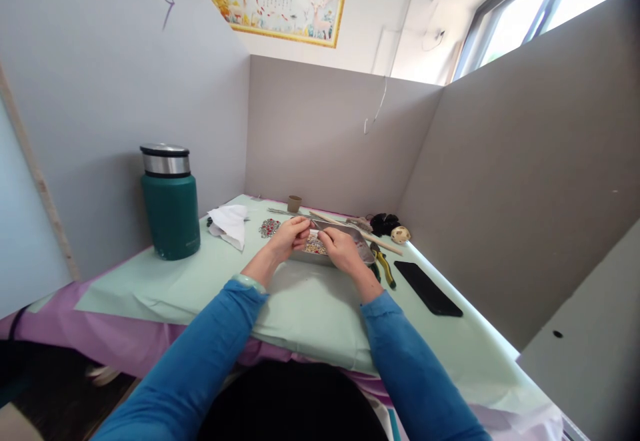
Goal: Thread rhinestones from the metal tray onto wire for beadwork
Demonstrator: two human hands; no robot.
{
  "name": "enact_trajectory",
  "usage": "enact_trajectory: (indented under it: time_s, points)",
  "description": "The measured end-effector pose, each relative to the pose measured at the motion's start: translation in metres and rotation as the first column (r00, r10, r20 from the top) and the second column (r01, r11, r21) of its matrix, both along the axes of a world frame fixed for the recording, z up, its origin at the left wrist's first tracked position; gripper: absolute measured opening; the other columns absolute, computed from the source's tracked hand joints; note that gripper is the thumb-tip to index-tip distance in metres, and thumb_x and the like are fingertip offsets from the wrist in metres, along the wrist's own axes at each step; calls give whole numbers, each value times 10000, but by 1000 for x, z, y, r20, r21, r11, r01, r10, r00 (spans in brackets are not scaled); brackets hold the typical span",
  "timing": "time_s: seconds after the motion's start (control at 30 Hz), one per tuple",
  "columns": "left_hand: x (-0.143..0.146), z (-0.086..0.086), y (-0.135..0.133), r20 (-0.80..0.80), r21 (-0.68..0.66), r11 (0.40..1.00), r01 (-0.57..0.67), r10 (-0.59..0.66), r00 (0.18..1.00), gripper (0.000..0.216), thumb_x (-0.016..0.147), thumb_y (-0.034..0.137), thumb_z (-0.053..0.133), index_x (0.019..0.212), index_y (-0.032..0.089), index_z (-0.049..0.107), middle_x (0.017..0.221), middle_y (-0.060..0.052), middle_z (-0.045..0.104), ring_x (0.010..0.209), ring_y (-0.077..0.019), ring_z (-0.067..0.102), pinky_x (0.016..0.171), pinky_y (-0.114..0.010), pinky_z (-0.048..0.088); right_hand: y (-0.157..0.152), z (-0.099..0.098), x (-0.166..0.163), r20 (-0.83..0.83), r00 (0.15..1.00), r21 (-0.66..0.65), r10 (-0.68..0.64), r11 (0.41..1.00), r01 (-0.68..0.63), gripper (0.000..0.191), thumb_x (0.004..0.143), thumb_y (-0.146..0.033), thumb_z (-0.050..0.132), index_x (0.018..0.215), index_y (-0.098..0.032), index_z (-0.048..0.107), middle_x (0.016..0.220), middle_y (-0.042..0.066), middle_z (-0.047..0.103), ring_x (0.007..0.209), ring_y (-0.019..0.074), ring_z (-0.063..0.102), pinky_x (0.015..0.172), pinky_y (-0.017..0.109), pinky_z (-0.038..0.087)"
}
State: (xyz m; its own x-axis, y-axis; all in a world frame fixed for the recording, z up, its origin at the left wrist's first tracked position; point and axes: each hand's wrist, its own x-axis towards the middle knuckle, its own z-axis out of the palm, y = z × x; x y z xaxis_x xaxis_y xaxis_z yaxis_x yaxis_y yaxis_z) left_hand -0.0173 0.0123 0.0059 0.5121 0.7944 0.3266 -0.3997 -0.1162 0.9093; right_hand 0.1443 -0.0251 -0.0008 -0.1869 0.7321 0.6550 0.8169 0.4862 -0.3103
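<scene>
My left hand [291, 237] and my right hand [341, 250] are close together over a shallow metal tray [320, 259]. The fingers of both hands are pinched. A thin dark piece [316, 225] shows between the fingertips, too small for me to name. Many small coloured beads [315, 243] lie in the tray under my hands. Left of the tray is a pile of red and silvery bead pieces [269, 228]. Yellow-and-black pliers [385, 269] lie just right of the tray, near my right hand.
A green flask [171, 207] stands at the left beside a crumpled white cloth [229, 223]. At the right lies a black phone-like slab [427, 289]. Behind the tray are a small brown cup [295, 203], thin sticks [385, 245] and a patterned ball [401, 235]. Grey partitions [340, 137] enclose the table.
</scene>
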Motion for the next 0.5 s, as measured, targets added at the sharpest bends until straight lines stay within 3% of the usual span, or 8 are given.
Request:
enact_trajectory:
  time_s: [0.5]
  points:
    - [9,2,-6,-122,100,963,-250,261,958,139,803,294,515,759,168,481,460,99,281,355,-31,210,366,-176,128,0,-2,0,22,999,5,-29,1000,29,353,908,-384,340,719,-187,564,707,20,609,642,136,507,591,230,312]
